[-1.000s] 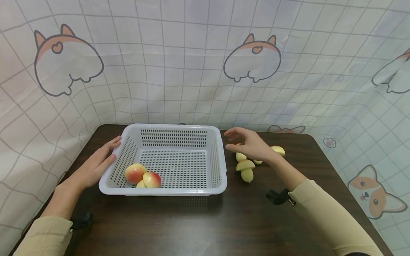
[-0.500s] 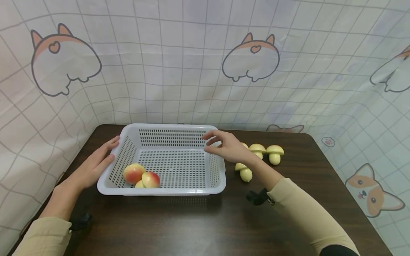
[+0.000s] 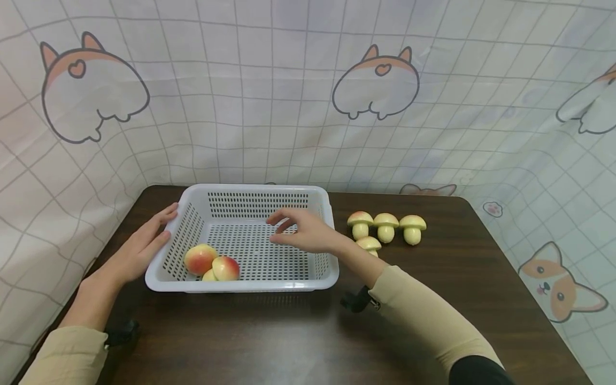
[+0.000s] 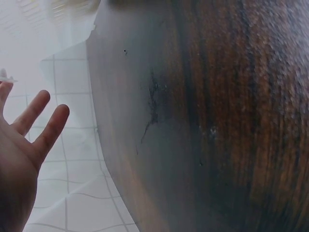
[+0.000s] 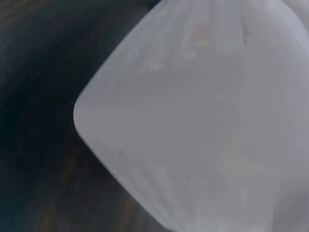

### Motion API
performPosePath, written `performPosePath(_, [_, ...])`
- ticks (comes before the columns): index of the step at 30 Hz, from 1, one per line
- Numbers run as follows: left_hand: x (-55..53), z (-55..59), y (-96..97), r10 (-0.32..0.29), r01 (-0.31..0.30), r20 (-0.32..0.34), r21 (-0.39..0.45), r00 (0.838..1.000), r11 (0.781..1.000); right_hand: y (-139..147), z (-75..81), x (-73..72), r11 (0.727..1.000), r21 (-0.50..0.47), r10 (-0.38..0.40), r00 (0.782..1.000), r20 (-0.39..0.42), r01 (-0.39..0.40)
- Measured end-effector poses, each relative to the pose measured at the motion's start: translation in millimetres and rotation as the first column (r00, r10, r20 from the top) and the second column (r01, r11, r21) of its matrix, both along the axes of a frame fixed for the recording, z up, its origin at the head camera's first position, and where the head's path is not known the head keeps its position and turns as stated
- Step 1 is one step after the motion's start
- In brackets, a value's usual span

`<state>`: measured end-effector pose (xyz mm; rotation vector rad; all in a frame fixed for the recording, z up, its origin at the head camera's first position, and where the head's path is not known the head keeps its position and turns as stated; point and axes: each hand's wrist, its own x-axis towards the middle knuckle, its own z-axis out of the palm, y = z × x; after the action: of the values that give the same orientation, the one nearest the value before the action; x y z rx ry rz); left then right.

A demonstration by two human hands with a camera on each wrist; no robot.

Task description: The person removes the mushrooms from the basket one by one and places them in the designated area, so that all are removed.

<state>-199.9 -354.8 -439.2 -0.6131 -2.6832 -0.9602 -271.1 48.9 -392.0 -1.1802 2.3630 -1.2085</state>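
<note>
My left hand [image 3: 144, 246] rests its fingers on the left rim of a white perforated plastic basket [image 3: 255, 286]. In the left wrist view, the fingers of that hand [image 4: 24, 145] are spread. Over the basket's right half hangs my right hand [image 3: 305, 232], thumb and fingers curved apart with nothing visible between them. Inside, at the front left corner, lie a rounded red-and-yellow fruit-like piece [image 3: 200, 259] and a second red-and-yellow piece [image 3: 226, 268] with a paler yellow bit beside it. The right wrist view is mostly filled by the basket's blurred white corner [image 5: 183, 116].
Several yellow mushroom-shaped pieces stand right of the basket: a red-tinged mushroom [image 3: 360, 220], a middle mushroom [image 3: 386, 224], a right mushroom [image 3: 412, 227] and a front mushroom [image 3: 368, 244] partly behind my forearm. The dark wooden table [image 3: 240, 342] meets a patterned curtain [image 3: 250, 107].
My right hand has moved left, from beside the mushroom-shaped pieces to over the basket, uncovering most of them. My left hand stays on the rim. The pieces in the basket lie as before.
</note>
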Motion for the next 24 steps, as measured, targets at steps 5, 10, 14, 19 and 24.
performPosePath(5, [-0.2,0.4,0.7,0.000,0.000,0.002,0.006,1.000,1.000,-16,-4.4,4.3,0.999,0.041,0.026,1.000,0.018,-0.026])
performPosePath(10, [0.0,-0.5,0.3,0.000,0.000,0.002,0.008,1.000,1.000,-31,-8.5,8.7,0.996,0.059,0.056,0.997,0.048,-0.059])
performPosePath(14, [-0.2,-0.8,-0.2,0.005,-0.005,0.010,0.006,1.000,1.000,-43,-12.0,13.3,0.992,0.086,0.093,0.994,0.049,-0.097])
performPosePath(19, [0.3,-1.1,-0.2,0.009,-0.009,0.022,0.004,1.000,1.000,-56,-15.1,18.1,0.981,0.152,0.117,0.993,0.036,-0.121])
performPosePath(24, [0.5,-1.0,1.0,0.017,-0.017,0.023,-0.009,1.000,1.000,-68,-14.4,20.7,0.969,0.193,0.153,0.988,0.016,-0.153])
